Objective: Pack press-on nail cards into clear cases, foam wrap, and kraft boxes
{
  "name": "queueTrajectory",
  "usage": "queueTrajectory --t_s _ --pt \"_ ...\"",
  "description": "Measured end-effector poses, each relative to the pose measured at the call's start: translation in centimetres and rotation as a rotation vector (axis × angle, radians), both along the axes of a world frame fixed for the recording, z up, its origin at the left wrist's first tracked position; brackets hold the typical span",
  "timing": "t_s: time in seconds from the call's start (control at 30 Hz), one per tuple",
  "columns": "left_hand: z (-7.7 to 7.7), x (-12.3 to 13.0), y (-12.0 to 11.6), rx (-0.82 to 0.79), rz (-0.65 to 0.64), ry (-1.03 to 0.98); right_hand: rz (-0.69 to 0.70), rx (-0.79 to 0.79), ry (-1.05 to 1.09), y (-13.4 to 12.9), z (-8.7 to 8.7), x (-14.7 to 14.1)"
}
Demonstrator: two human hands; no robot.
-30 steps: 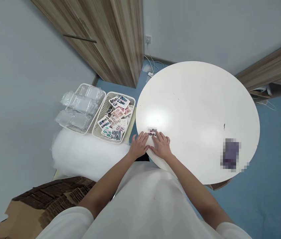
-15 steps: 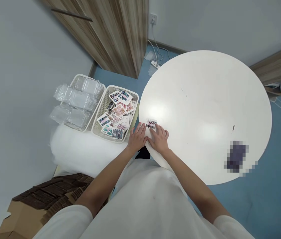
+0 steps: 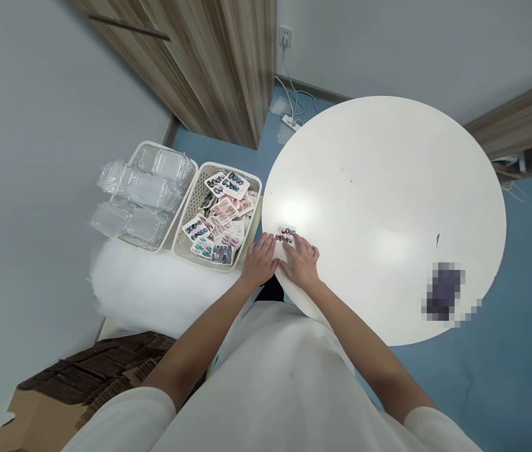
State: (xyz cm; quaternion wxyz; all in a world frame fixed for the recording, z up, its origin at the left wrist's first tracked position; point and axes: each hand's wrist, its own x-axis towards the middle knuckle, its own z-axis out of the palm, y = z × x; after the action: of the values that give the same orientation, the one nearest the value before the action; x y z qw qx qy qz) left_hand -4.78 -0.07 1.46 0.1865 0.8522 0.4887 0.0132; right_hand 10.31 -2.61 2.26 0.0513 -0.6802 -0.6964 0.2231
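A card of dark press-on nails (image 3: 285, 235) lies flat on the white round table (image 3: 383, 169), near its left edge. My left hand (image 3: 260, 260) rests at the table's rim with fingers stretched out, their tips at the card's left side. On the other side, my right hand (image 3: 301, 262) lies with its fingers extended, the fingertips at the card's right and lower edge. The two thumbs come close together below the card. Neither hand is closed around anything. Part of the card's lower edge is hidden by the fingers.
Left of the table stands a white basket (image 3: 178, 242) of assorted nail cards. Beside it, another basket (image 3: 142, 145) holds clear plastic packs. A white wrapped roll (image 3: 152, 282) and cardboard (image 3: 39, 417) lie nearer me. A blurred dark object (image 3: 445, 292) sits at the table's right.
The view has shifted slightly. Both hands and the nail card hold practically the same position.
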Motion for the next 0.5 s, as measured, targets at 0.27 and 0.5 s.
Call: queueTrajectory --t_s 0.27,0.5 --pt "0.3 0.3 -2.3 0.031 0.058 -0.052 -0.074 0.059 0.058 -1.8 1.0 1.7" --pt "1.4 1.1 -6.2 0.052 0.164 -0.081 0.033 0.077 0.180 -4.8 2.4 4.5"
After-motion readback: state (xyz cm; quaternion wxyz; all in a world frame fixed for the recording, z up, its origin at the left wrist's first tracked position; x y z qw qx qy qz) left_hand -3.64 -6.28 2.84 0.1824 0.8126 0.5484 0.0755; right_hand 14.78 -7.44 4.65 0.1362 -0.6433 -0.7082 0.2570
